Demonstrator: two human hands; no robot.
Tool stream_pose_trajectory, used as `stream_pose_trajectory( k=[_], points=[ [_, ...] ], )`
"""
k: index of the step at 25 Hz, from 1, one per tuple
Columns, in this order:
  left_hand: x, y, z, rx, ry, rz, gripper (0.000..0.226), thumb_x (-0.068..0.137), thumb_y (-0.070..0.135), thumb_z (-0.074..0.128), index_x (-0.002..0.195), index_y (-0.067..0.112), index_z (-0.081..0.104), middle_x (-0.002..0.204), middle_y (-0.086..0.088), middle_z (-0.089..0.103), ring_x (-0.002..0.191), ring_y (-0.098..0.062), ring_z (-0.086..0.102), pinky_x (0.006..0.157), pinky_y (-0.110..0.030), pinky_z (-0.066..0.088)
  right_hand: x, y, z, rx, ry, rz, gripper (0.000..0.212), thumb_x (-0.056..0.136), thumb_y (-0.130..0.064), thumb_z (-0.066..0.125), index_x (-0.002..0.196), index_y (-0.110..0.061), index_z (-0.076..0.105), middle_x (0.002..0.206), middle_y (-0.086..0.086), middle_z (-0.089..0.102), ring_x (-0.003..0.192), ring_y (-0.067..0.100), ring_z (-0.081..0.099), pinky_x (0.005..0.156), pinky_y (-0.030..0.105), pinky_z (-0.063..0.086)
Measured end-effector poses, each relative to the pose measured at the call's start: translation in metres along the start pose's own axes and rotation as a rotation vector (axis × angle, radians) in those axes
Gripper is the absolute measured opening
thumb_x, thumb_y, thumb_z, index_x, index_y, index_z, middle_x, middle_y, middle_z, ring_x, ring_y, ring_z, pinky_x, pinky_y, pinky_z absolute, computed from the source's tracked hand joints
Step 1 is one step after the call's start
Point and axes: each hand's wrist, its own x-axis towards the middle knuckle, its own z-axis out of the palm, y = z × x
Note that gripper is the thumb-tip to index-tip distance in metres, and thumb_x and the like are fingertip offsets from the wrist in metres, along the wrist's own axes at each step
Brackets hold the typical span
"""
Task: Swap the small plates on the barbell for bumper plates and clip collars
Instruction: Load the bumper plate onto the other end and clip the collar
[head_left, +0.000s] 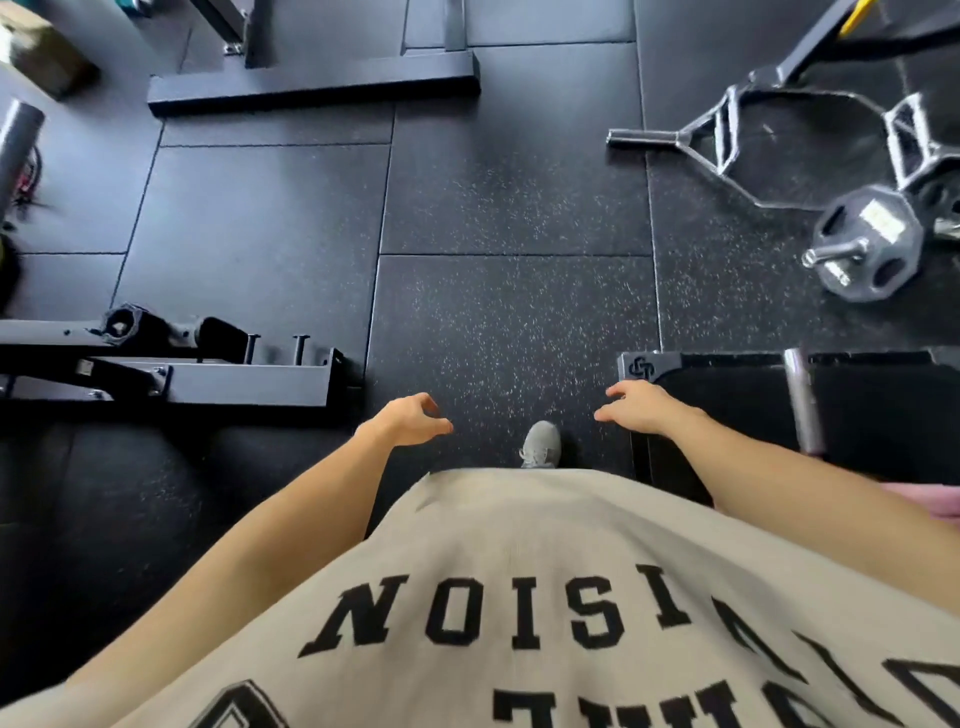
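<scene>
A: what are the hands doing?
B: left hand (410, 423) and right hand (641, 410) both hang loose over the floor mat (509, 322), holding nothing

A: and the plates?
B: one small plate (867, 241) sits on a bar end (831, 255), right edge of the frame

You are seeing a grey hexagonal small plate (868, 244) sitting on a bar's chrome sleeve (835, 256) at your upper right, lying near the hex bar, tilted against the rubber floor (509, 291).
</scene>
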Motion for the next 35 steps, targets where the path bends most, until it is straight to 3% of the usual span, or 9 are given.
stream_pose_trajectory(
  k=[5, 14, 18, 20, 28, 35],
  points=[
    [0.063, 0.054, -0.112, -0.116, 0.122, -0.004, 0.054, 0.09, 0.047, 0.064, 0.134, 0.017, 0.054, 0.138, -0.005, 0.057, 0.124, -0.026, 0.053, 0.098, -0.033, 0.041, 0.083, -0.091, -0.132, -0.058, 0.074, -0.094, 0.065, 0.082, -0.047, 0.066, 0.14, -0.025, 0.049, 0.145, 0.005, 0.049, 0.13, 0.03, 0.047, 0.11, 0.048, 0.036],
    [0.228, 0.096, -0.315, -0.164, 0.095, -0.033, 0.054, 0.091, 0.047, 0.064, 0.135, 0.019, 0.051, 0.14, -0.006, 0.054, 0.121, -0.026, 0.054, 0.099, -0.036, 0.043, 0.256, -0.25, -0.266, -0.155, -0.007, -0.048, 0.074, 0.074, -0.053, 0.066, 0.142, -0.031, 0.045, 0.147, 0.005, 0.047, 0.132, 0.031, 0.045, 0.111, 0.05, 0.034],
    [0.282, 0.119, -0.454, -0.158, 0.166, -0.004, 0.056, 0.091, 0.046, 0.063, 0.137, 0.017, 0.05, 0.139, -0.008, 0.055, 0.121, -0.028, 0.054, 0.098, -0.035, 0.043, 0.312, -0.356, -0.351, -0.148, 0.07, -0.078, 0.078, 0.062, -0.06, 0.063, 0.135, -0.036, 0.051, 0.142, 0.004, 0.052, 0.127, 0.031, 0.05, 0.108, 0.047, 0.039],
    [0.308, 0.127, -0.509, -0.204, 0.181, -0.006, 0.056, 0.091, 0.046, 0.063, 0.138, 0.018, 0.048, 0.136, -0.009, 0.057, 0.117, -0.028, 0.057, 0.095, -0.035, 0.043, 0.335, -0.403, -0.38, -0.151, 0.056, -0.105, 0.073, 0.069, -0.056, 0.065, 0.137, -0.034, 0.05, 0.142, 0.005, 0.052, 0.127, 0.031, 0.049, 0.108, 0.048, 0.038],
    [0.42, 0.126, -0.682, -0.385, 0.238, -0.115, 0.059, 0.091, 0.048, 0.062, 0.141, 0.022, 0.044, 0.137, -0.009, 0.055, 0.113, -0.027, 0.057, 0.093, -0.036, 0.043, 0.484, -0.602, -0.498, -0.3, 0.013, -0.213, 0.069, 0.079, -0.051, 0.064, 0.142, -0.031, 0.044, 0.149, 0.006, 0.044, 0.134, 0.034, 0.042, 0.11, 0.052, 0.034],
    [0.469, 0.103, -0.805, -0.621, 0.314, -0.266, 0.058, 0.092, 0.049, 0.061, 0.14, 0.022, 0.043, 0.129, -0.007, 0.06, 0.113, -0.025, 0.057, 0.091, -0.035, 0.04, 0.571, -0.818, -0.577, -0.536, -0.067, -0.363, 0.077, 0.067, -0.059, 0.061, 0.139, -0.037, 0.045, 0.146, 0.002, 0.048, 0.131, 0.033, 0.045, 0.109, 0.051, 0.036]
  ],
)
